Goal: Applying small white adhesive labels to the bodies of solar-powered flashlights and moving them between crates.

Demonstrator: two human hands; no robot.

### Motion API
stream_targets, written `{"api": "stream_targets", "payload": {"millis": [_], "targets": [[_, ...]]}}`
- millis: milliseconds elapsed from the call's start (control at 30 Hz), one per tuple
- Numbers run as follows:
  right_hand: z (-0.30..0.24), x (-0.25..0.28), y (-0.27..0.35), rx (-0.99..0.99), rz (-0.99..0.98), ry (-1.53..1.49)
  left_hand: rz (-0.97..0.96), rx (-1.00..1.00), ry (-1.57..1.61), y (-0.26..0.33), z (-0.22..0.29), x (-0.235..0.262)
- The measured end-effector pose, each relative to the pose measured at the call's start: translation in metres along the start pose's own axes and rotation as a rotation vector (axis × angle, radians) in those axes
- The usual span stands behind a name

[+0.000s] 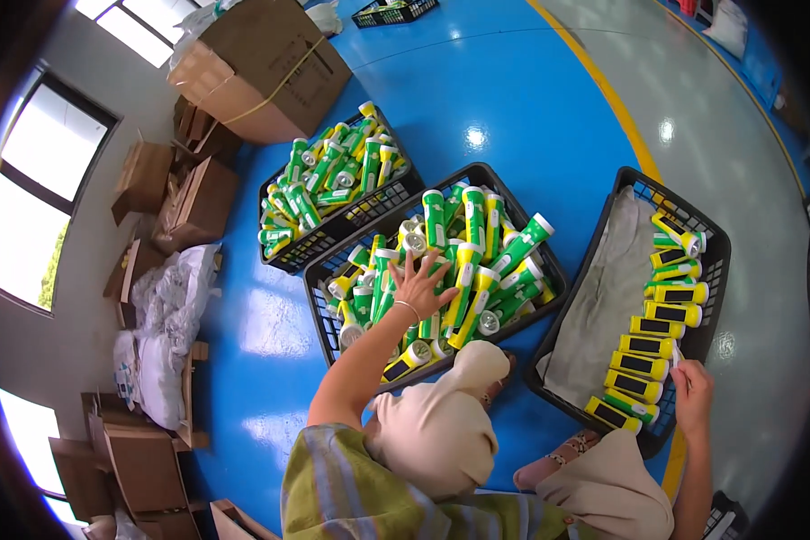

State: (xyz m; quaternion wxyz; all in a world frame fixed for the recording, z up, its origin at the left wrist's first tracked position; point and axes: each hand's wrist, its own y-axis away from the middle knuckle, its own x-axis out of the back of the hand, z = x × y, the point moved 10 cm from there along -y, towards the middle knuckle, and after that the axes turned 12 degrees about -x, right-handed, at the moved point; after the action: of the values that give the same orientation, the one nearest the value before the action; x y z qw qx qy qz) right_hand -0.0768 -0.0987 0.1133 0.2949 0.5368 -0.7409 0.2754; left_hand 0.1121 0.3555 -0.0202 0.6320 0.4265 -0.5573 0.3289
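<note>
My left hand (418, 286) rests with fingers spread on a heap of green and yellow flashlights (433, 219) in the middle black crate (549, 255). It touches the flashlights but is not closed around one. My right hand (693, 396) is at the right-hand crate (722, 261), its fingers pinched on a small white piece (677, 355), too small to name. Beside those fingers runs a row of yellow flashlights (639, 364) with dark panels facing up, a few green ones among them. A grey cloth (598, 297) lines the left part of that crate.
Another black crate (396, 192) full of flashlights stands at the far left, against the middle one. Behind it is a large cardboard box (270, 63). Cardboard boxes (198, 207) and plastic bags (166, 297) line the wall at left. A yellow line (594, 67) crosses the floor.
</note>
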Motion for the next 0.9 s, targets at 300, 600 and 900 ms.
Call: {"api": "stream_targets", "payload": {"millis": [300,600,900], "targets": [[0.011,0.020,-0.002,-0.137,-0.041,0.047,0.308,0.081,0.040,0.055,-0.107,0.000],[0.035,0.030,0.003,-0.132,0.057,0.101,-0.161,0.462,-0.052,0.050,-0.143,-0.021],[0.103,0.041,0.007,-0.332,0.196,-0.029,0.063,-0.630,0.110,-0.126,0.165,0.095]]}}
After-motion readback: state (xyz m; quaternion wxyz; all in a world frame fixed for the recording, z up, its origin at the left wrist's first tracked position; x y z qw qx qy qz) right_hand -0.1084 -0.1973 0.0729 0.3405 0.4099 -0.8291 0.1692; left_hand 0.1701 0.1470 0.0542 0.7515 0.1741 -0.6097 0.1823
